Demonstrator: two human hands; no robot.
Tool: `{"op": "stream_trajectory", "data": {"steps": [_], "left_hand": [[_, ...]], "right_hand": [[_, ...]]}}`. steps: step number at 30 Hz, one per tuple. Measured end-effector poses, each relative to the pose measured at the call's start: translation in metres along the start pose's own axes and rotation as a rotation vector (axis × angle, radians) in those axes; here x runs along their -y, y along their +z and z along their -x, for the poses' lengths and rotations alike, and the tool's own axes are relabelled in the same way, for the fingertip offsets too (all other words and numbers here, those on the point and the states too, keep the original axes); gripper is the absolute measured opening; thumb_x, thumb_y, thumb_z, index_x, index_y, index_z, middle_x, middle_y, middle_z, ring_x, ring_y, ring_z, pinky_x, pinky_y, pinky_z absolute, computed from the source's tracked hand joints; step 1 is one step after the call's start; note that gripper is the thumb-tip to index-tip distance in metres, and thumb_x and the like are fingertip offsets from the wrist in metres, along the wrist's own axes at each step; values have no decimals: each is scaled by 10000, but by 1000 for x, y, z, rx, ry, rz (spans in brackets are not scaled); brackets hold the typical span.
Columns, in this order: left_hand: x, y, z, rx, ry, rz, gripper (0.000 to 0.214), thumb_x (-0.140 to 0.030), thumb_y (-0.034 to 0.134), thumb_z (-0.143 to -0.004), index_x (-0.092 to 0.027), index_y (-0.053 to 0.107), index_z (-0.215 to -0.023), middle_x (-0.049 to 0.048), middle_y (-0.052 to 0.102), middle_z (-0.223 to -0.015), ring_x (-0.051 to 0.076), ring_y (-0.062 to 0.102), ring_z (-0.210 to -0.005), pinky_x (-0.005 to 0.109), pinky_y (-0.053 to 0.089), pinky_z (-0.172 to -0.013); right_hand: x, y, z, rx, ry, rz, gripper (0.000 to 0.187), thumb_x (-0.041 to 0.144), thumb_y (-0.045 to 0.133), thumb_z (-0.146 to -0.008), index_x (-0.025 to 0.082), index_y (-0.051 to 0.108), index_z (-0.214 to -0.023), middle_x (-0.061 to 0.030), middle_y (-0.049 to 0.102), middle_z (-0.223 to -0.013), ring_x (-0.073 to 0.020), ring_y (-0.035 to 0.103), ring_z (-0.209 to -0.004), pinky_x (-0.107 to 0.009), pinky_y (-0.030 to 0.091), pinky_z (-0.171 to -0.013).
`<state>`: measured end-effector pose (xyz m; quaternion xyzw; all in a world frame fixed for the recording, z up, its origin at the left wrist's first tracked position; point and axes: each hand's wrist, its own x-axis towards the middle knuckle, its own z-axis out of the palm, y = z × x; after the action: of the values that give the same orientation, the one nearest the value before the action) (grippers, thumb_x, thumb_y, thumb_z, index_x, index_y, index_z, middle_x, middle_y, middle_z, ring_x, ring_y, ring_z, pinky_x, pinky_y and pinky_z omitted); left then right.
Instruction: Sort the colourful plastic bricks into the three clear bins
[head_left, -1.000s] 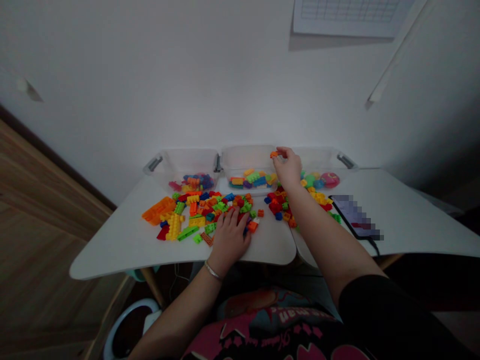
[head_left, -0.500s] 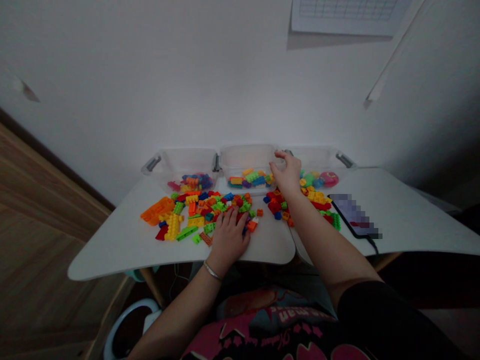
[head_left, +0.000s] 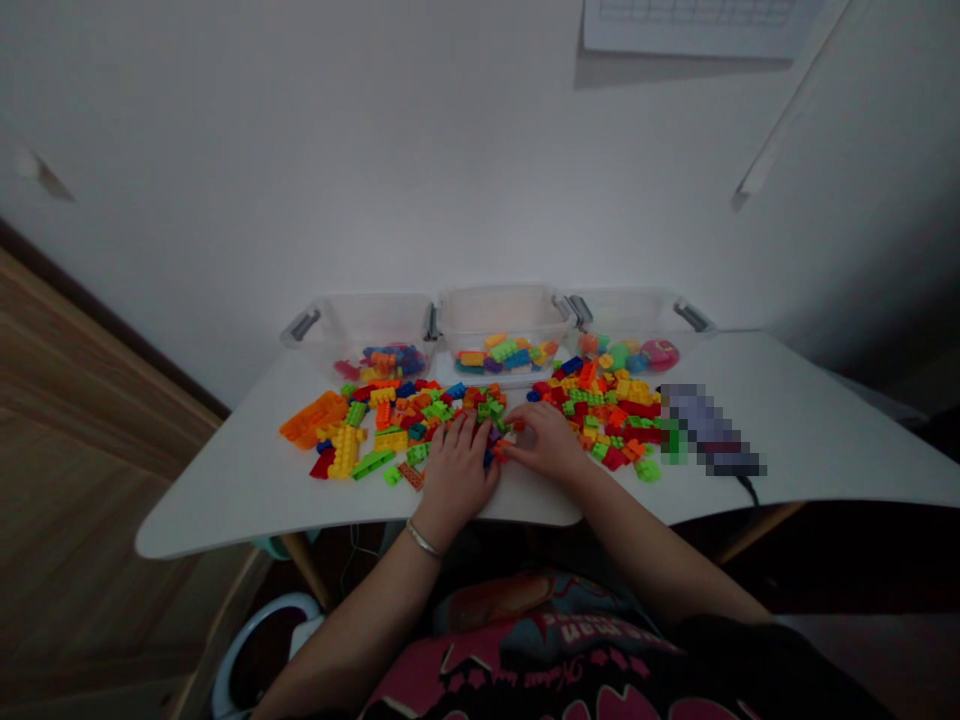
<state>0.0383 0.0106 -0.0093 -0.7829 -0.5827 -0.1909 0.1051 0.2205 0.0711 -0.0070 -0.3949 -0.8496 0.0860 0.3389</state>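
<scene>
My left hand (head_left: 457, 468) lies flat on the near edge of a pile of coloured bricks (head_left: 405, 415), fingers stretched out, a bracelet on the wrist. My right hand (head_left: 546, 442) rests on the white table (head_left: 240, 490) just right of it. Its fingers are curled leftward, with the tips pinched on a small orange brick (head_left: 517, 425). A second heap of bricks (head_left: 607, 400) lies to the right of that hand. Three clear bins stand at the back: left (head_left: 352, 325), middle (head_left: 499, 310), right (head_left: 637, 308), each with some bricks inside.
A large orange plate piece (head_left: 315, 418) lies at the pile's left end. A blurred phone (head_left: 709, 432) with a cable sits right of the bricks. A white wall is close behind the bins. A wooden floor and a round stool (head_left: 255, 650) are at the lower left.
My right hand dropped its orange brick at the middle bin and drew back to the table beside my left hand. The left hand stayed put.
</scene>
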Motion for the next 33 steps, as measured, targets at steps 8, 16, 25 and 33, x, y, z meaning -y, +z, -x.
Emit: {"op": "stream_trajectory", "data": {"steps": [8, 16, 25, 33], "left_hand": [[0, -1, 0, 5, 3, 6, 518, -364, 494, -902, -148, 554, -1368, 164, 529, -1445, 328, 486, -1323, 529, 334, -1118], [-1, -2, -1, 22, -8, 16, 534, -349, 505, -885, -155, 539, -1381, 159, 523, -1451, 330, 478, -1328, 539, 328, -1117], [0, -10, -8, 6, 15, 116, 501, -340, 496, -916, -220, 501, -1403, 105, 474, -1502, 295, 460, -1356, 570, 252, -1165], [-1, -20, -29, -30, 11, 197, 361, -322, 566, -893, -252, 645, -1239, 64, 643, -1322, 259, 557, -1223, 466, 398, -1057]], "right_hand": [[6, 3, 6, -29, 11, 131, 127, 292, 696, -809, 227, 677, -916, -71, 705, -958, -254, 626, -940, -433, 483, -911], [6, 2, 8, -90, 83, 230, 210, 283, 675, -797, 244, 711, -1000, -89, 700, -1005, -292, 606, -967, -467, 489, -895], [1, 4, 7, -135, 98, 153, 192, 267, 656, -812, 227, 697, -995, -80, 698, -1035, -292, 597, -1010, -471, 493, -934], [-2, 5, 9, -244, 79, 108, 244, 238, 630, -823, 242, 686, -1060, -85, 687, -1048, -276, 621, -1022, -463, 501, -947]]}}
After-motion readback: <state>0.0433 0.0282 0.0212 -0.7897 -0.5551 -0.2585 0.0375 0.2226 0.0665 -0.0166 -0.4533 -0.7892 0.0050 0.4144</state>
